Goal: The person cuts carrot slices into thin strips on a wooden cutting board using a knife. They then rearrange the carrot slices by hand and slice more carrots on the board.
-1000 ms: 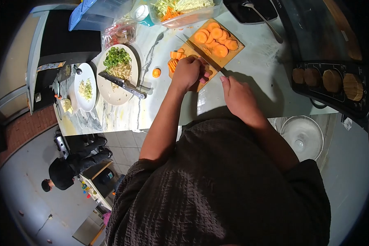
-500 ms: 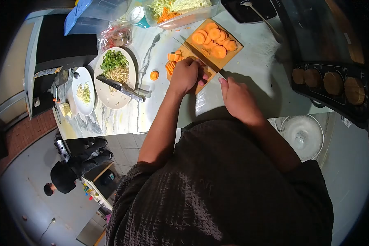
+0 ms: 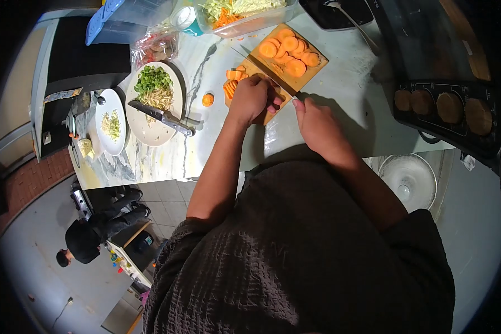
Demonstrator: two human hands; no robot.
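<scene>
My right hand (image 3: 319,123) is closed round the handle of a kitchen knife (image 3: 270,75), whose long blade slants up and left across the wooden cutting board (image 3: 316,77). Just left of the blade, my left hand (image 3: 251,100) is bent over the board with its fingers curled. What lies under those fingers is hidden. Cut carrot pieces (image 3: 231,85) show right beside the left hand. Beyond the blade, round carrot slices (image 3: 295,68) lie in a loose heap on the board. A carrot end (image 3: 207,99) sits on the marble-patterned counter, left of the board.
On the left are a plate (image 3: 167,131) of chopped greens and sprouts with a second knife (image 3: 164,118) across it, and a white oval dish (image 3: 121,146). A clear tub (image 3: 245,29) of shredded vegetables, a black tray (image 3: 317,16) and a stove (image 3: 462,114) border the counter.
The view has shifted slightly. The knife blade has swung a little and lies closer to the left hand's fingers. Both hands stay over the board in nearly the same places.
</scene>
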